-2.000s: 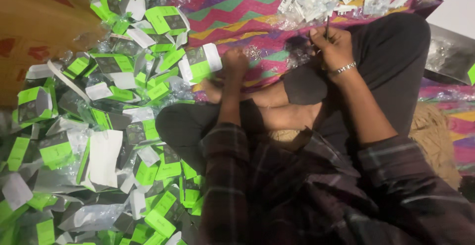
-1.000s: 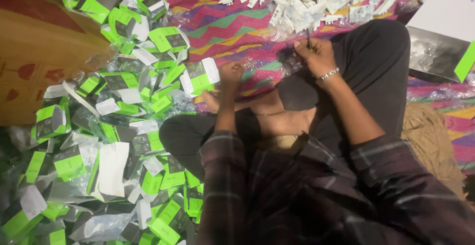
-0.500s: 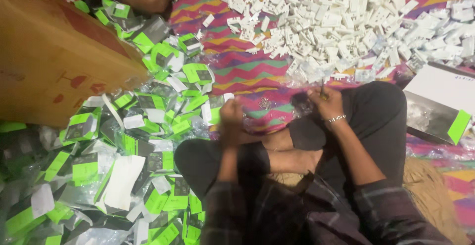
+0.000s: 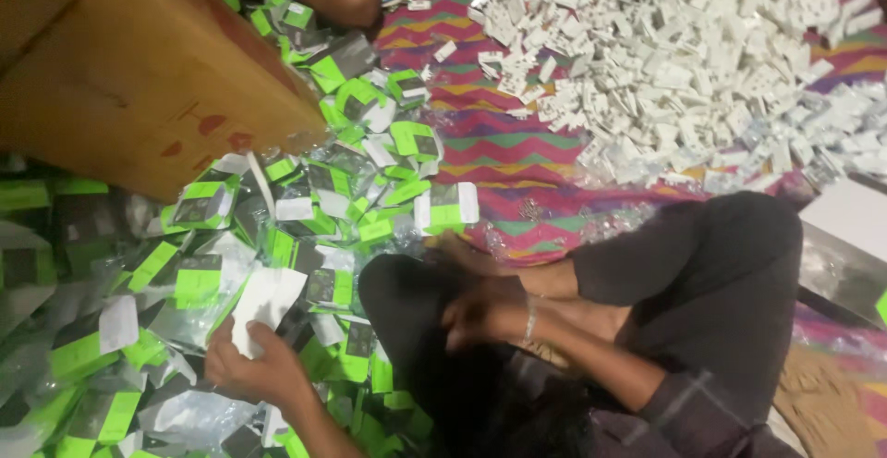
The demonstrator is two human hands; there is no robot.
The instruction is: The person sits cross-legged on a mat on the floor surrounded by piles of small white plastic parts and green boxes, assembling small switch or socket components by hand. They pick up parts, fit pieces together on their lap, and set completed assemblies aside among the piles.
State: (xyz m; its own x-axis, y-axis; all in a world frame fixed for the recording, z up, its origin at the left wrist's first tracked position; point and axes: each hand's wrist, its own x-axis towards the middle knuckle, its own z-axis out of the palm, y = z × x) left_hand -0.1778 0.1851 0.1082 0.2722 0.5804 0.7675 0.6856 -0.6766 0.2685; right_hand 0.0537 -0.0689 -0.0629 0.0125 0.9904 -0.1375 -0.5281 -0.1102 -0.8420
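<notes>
White packet (image 4: 266, 303) sits pinched in the left hand (image 4: 251, 366) atop the green-and-white packet heap (image 4: 305, 208); right hand (image 4: 480, 312) rests clenched over the lap; cardboard box (image 4: 139, 70) contents hidden.

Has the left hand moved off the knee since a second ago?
Yes. The left hand has left the crossed legs and reached out to its own side into the pile of green and white packets, where it grips a white packet.
</notes>
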